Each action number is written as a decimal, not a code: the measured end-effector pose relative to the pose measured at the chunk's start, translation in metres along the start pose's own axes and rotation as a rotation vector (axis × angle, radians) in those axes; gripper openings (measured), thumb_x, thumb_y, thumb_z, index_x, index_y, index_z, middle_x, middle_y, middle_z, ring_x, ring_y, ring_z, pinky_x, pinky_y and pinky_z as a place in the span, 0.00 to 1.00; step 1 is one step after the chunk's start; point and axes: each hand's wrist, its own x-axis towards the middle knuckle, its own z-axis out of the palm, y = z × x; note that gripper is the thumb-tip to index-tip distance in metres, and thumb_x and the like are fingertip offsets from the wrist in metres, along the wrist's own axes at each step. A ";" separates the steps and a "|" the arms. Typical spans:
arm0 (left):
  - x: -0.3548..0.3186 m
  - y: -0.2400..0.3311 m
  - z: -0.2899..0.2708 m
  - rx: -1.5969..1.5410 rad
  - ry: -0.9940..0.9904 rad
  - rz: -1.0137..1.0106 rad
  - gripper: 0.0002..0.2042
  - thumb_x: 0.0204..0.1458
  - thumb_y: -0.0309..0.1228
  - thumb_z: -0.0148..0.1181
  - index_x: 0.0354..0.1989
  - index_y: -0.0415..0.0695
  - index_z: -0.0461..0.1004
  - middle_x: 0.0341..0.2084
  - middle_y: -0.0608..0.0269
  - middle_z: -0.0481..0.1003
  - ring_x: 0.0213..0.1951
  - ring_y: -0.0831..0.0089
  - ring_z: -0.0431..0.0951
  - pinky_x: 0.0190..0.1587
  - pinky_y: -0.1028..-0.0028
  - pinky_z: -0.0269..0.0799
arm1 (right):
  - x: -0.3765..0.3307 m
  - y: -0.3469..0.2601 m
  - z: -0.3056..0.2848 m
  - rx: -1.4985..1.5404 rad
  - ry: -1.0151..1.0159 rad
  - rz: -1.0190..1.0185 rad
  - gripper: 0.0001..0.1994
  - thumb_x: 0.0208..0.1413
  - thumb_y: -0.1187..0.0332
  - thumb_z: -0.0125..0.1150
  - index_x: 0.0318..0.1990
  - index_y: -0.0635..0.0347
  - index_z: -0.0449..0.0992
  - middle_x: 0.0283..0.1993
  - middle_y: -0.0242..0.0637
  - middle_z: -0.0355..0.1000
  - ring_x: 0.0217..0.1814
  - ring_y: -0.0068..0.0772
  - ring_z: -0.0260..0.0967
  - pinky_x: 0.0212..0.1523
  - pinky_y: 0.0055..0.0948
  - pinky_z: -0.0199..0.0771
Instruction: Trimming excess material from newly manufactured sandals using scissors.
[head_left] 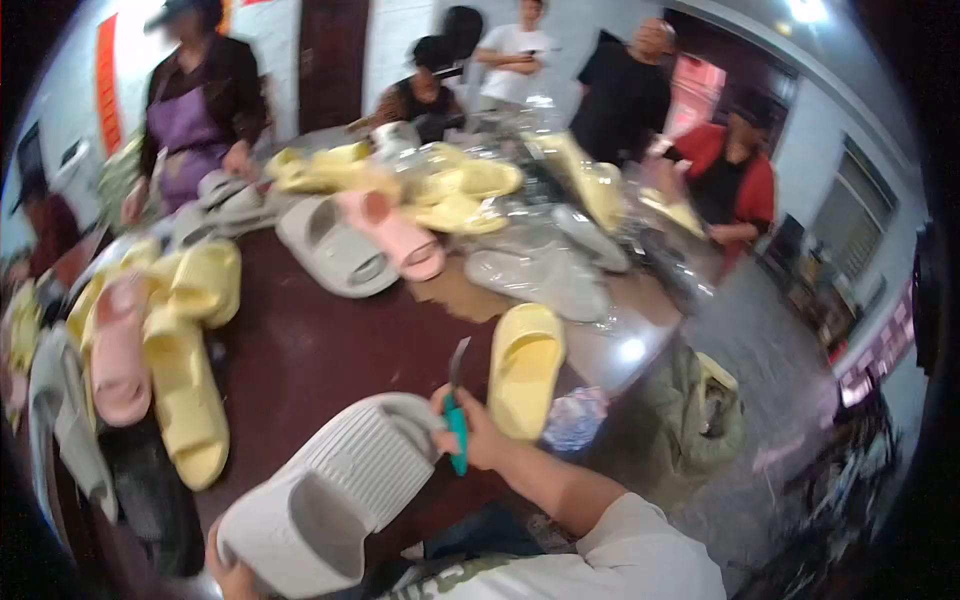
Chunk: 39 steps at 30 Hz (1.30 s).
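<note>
A light grey slide sandal (365,460) lies slanted in front of me, its ribbed footbed facing up and its wide strap toward the lower left. My left hand (232,568) grips it at the strap end, with most of the fingers hidden beneath. Closed around the green handle of a small knife (457,432) is my right hand (482,437), beside the sandal's heel. The knife's thin curved blade points up and away from me. Just right of that hand rests a yellow slide sandal (525,365) on the dark red table (285,345).
Yellow, pink and grey slides (185,385) line the left side. More slides (340,245) and clear plastic bags (540,270) cover the far part. A crumpled plastic ball (575,418) sits near the right edge, beside a green sack (690,410). Several people stand or sit around.
</note>
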 end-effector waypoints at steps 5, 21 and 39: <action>0.034 0.039 -0.058 0.198 0.266 -0.055 0.22 0.36 0.21 0.52 0.45 0.36 0.69 0.39 0.60 0.72 0.42 0.71 0.71 0.48 0.72 0.65 | 0.059 0.039 0.064 0.290 0.253 -0.133 0.19 0.45 0.71 0.63 0.43 0.56 0.62 0.35 0.31 0.64 0.36 0.26 0.66 0.32 0.26 0.71; 0.010 0.091 -0.114 -0.307 0.921 0.380 0.27 0.47 0.24 0.49 0.58 0.42 0.52 0.53 0.57 0.61 0.54 0.61 0.64 0.54 0.64 0.62 | -0.023 -0.029 0.022 -0.232 0.107 0.187 0.27 0.41 0.79 0.60 0.51 0.59 0.57 0.22 0.34 0.64 0.20 0.21 0.63 0.20 0.19 0.65; 0.054 0.070 -0.070 1.744 0.465 0.685 0.25 0.44 0.26 0.52 0.55 0.48 0.64 0.57 0.50 0.56 0.61 0.51 0.50 0.60 0.50 0.41 | -0.018 -0.039 0.033 -0.606 -0.040 0.118 0.29 0.37 0.82 0.63 0.53 0.64 0.66 0.27 0.37 0.73 0.28 0.21 0.70 0.32 0.21 0.70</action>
